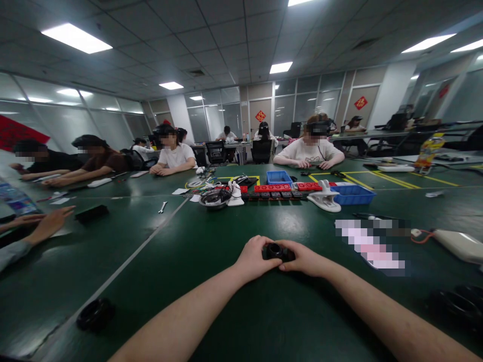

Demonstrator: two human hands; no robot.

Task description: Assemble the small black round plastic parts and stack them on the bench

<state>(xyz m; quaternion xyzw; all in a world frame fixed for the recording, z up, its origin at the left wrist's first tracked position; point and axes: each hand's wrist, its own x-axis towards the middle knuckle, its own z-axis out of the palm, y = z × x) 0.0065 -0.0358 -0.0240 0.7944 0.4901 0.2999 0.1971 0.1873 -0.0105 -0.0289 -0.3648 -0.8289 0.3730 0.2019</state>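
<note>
Both of my hands meet around one small black ring-shaped part (274, 250) above the green table (211, 236). My left hand (257, 259) grips it from the left, thumb along its near side. From the right, my right hand (300, 259) holds it, with the fingers curled behind and the thumb in front. The part's round opening faces up; its far side is hidden by my fingers. Another black ring (95, 314) lies at the lower left of the table, and several more black rings (455, 307) are at the lower right edge.
Beyond my hands stand a red strip (271, 188), a white clamp (325, 197), blue bins (352, 194) and a tray of cables (215, 199). A blurred phone-like object (372, 246) lies right. Another person's hands (51, 223) are at left; several people sit around.
</note>
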